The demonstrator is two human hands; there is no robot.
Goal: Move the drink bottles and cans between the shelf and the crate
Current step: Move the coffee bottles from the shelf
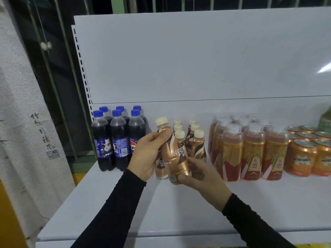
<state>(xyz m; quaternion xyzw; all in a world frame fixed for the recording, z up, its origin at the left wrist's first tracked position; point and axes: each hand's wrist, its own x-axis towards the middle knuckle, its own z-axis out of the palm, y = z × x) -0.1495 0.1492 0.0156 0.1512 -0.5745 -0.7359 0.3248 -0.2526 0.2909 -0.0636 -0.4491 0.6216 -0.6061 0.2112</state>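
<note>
I hold a brown Nescafe coffee bottle (174,153) with a cream cap, tilted, just above the white shelf (179,208). My left hand (148,154) grips its neck and shoulder. My right hand (198,176) cups and grips its base from the right. Behind it several more Nescafe bottles (196,142) stand in rows on the shelf; another stands just behind my left hand. Several Pepsi bottles (118,138) with blue caps stand at the left. Gold and red energy drink bottles (250,151) and orange Mirinda cans (302,156) stand to the right. No crate is in view.
The shelf's white back panel (197,59) rises behind the drinks. A slotted upright (82,68) runs down its left side. A pale wall hanging with ink writing (26,122) is at the far left. A green object (325,120) shows at the right edge.
</note>
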